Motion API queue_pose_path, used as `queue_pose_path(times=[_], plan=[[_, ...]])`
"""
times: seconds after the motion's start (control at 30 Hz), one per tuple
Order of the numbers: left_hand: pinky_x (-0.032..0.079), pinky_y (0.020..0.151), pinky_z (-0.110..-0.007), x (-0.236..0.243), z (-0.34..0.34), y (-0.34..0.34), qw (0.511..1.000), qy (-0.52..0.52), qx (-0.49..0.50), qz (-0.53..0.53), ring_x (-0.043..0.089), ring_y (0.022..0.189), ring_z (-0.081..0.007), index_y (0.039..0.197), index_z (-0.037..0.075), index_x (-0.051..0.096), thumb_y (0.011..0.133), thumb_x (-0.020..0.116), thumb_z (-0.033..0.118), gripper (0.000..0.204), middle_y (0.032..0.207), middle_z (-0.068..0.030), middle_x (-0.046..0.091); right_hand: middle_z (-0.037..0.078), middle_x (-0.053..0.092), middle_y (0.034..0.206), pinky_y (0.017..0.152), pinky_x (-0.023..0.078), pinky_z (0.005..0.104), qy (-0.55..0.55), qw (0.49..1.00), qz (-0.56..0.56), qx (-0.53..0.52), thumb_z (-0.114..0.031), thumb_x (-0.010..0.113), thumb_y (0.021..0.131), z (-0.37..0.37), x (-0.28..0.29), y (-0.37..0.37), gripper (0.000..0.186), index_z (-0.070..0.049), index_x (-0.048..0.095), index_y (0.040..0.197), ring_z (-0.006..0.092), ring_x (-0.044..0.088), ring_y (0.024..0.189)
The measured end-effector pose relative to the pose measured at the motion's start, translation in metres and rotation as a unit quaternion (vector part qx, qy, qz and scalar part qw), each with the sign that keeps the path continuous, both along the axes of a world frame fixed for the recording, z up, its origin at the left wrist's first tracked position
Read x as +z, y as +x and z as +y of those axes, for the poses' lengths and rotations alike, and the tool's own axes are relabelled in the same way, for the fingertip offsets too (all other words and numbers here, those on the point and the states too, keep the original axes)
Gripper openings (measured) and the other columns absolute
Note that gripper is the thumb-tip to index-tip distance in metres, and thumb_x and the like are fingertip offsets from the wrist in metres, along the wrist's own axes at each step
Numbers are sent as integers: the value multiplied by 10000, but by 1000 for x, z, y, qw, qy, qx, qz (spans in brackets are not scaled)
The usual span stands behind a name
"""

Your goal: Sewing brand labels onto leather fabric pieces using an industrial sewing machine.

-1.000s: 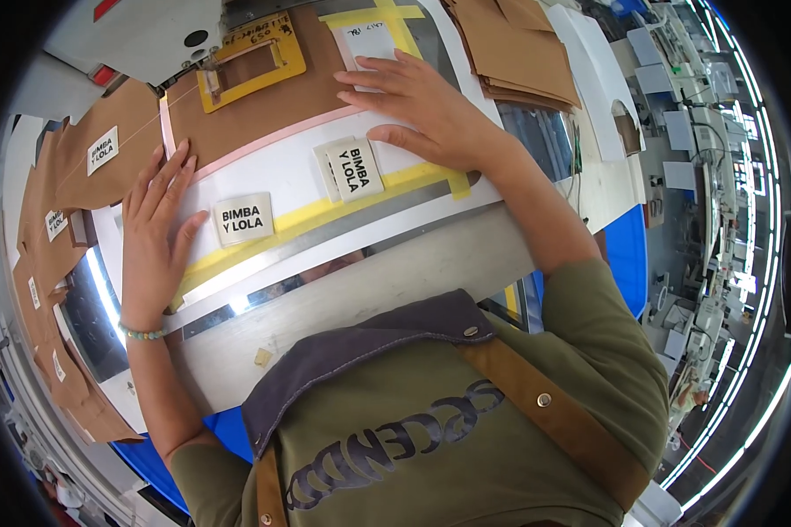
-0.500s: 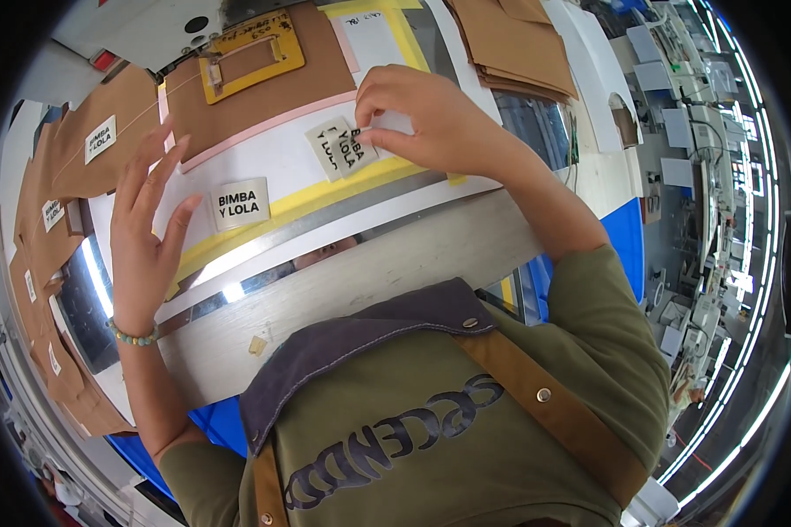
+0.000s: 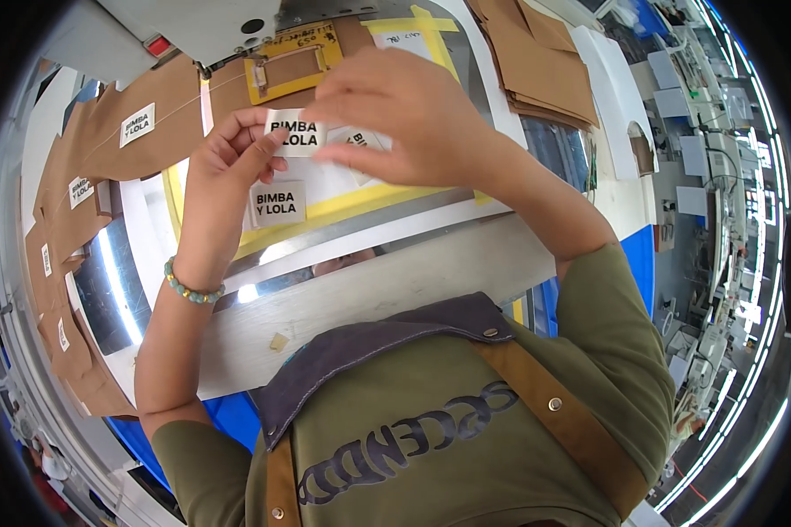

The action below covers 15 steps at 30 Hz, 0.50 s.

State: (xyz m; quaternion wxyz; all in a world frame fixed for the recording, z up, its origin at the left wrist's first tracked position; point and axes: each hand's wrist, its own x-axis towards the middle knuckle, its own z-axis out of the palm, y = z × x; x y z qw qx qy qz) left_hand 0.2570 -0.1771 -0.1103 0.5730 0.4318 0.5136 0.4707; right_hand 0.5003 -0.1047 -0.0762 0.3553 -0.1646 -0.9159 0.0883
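Note:
Between its thumb and fingers, my left hand pinches a white label with black print, held up above the work surface. My right hand is just to the right of that label. Its fingers and thumb are apart and a little blurred, and whether they touch the label's edge I cannot tell. Below the held label lies a second white label, flat by the yellow tape. Another printed label shows partly under my right hand. Behind my hands is a yellow frame-shaped template on brown material.
A sewing machine head stands at the far left, close to my left hand. Brown pieces with labels spread along the left side. A stack of brown pieces lies at the far right. Yellow tape edges the white sheet.
My left hand has moved right and now holds a label. My right hand has opened over the other labels. The whole view has shifted slightly.

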Motion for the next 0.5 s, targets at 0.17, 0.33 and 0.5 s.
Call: queue_pose_path(times=[0.17, 0.33, 0.5], plan=[[486, 663, -195, -4, 4, -10, 994, -73, -4, -76, 692, 754, -66, 1166, 69, 682, 1080, 702, 131, 108, 911, 46, 690, -44, 686, 991, 768, 524, 328, 230, 970, -74, 24, -190, 774, 861, 5, -22, -3, 126, -140, 734, 970, 134, 664, 923], [509, 691, -200, -11, 10, -25, 994, -74, -28, -76, 718, 815, -76, 1238, 46, 668, 1097, 669, 137, 168, 998, 1, 751, -48, 671, 944, 766, 515, 307, 283, 958, -37, 37, -152, 747, 820, 23, -31, -18, 118, -139, 698, 927, 137, 655, 883], [558, 835, -223, 2, 25, -33, 1000, 0, -15, -7, 738, 1035, -135, 1552, -37, 489, 1133, 587, 193, 489, 1345, -182, 748, -47, 689, 940, 816, 536, 316, 321, 941, -107, -3, -190, 695, 867, 79, -43, -24, 42, -152, 680, 877, 152, 685, 934]])
